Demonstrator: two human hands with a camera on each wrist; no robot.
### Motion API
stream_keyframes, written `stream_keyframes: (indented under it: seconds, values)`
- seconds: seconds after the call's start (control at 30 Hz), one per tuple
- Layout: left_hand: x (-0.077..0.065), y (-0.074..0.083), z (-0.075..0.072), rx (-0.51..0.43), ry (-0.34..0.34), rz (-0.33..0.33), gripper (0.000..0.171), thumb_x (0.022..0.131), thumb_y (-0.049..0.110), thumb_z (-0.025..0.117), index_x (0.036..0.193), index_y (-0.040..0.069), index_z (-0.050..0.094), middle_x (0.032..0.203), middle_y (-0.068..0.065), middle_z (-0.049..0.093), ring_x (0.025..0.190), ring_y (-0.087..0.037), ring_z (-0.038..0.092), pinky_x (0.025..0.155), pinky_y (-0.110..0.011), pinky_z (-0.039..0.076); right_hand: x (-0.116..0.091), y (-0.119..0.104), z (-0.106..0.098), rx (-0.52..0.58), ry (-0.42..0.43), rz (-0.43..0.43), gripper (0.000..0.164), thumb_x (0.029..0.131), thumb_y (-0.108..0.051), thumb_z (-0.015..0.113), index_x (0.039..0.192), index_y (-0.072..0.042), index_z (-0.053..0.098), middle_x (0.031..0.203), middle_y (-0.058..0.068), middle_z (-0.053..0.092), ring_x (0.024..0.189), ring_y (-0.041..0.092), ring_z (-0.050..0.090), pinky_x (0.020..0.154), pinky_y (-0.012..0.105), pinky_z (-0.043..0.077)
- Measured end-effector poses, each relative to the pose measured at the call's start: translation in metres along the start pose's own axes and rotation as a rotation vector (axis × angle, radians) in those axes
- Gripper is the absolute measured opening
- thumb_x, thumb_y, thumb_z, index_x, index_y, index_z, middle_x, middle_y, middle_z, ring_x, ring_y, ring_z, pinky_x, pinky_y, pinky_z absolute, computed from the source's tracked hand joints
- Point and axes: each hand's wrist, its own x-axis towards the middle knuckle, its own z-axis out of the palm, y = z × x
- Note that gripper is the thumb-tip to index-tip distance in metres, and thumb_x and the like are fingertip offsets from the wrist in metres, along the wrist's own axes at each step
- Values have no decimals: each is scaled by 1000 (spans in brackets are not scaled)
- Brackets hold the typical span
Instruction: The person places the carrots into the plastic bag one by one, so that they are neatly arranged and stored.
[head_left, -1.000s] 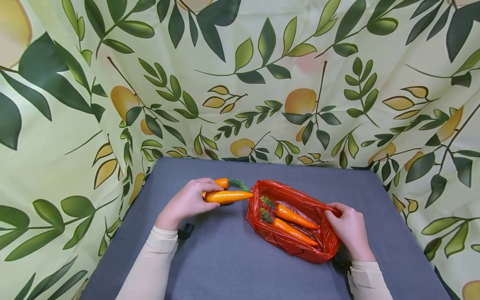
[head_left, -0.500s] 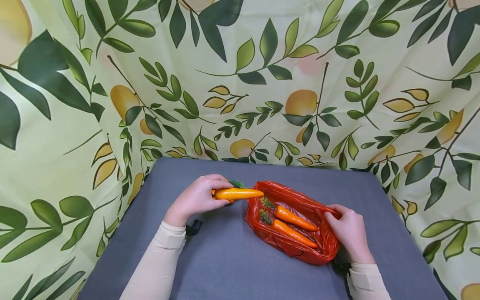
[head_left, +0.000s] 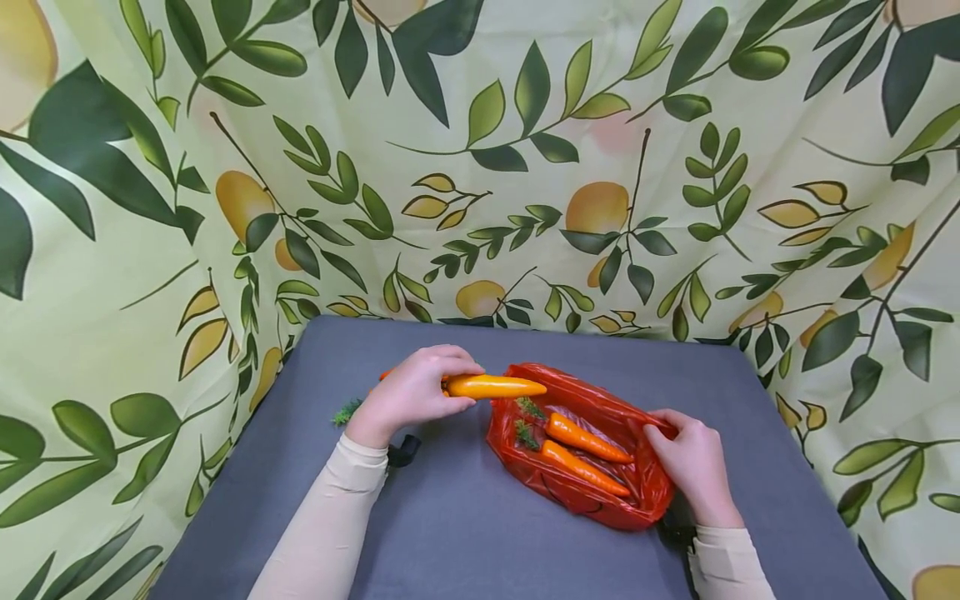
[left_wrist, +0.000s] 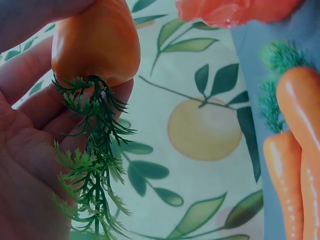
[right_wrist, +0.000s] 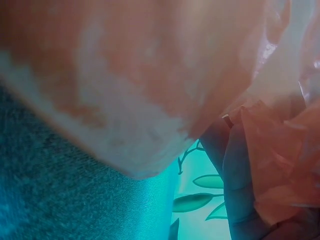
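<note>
My left hand holds a yellow-orange carrot level, its tip over the left end of a red plastic bag. In the left wrist view the thick end of this carrot sits between thumb and fingers, green fronds hanging from it. Two orange carrots, an upper one and a lower one, lie inside the bag with leafy ends to the left. At the bag's right end my right hand pinches the rim. The right wrist view is mostly filled by bag film.
Behind the left hand more carrots lie on the grey table; green leaves stick out there. The left wrist view shows a loose carrot beside others. A leaf-patterned cloth hangs around the table's back and sides.
The left hand has moved right with its carrot, so the tip now reaches over the bag's left end. Leaves behind that hand have come into sight. The right hand keeps its hold on the bag.
</note>
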Motion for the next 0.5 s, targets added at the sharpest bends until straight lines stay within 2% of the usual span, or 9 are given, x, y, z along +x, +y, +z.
stream_keyframes:
  seconds: [0.23,0.5]
  values:
    - [14,7,6,-1,-3,62,35,92,19,91,126,18,85,119,4,77,103,-12,69,90,-35,63,0,1,0,7,0,4,24,104,-20,70,118,-4,83,106,19,83,76,21,70,60,23,57]
    - [28,17,15,5,-40,80,38,92,19,90,129,18,84,123,5,76,109,-13,68,97,-32,61,-1,1,-1,8,3,-10,24,104,-19,70,118,-4,83,106,19,83,76,21,70,61,23,58]
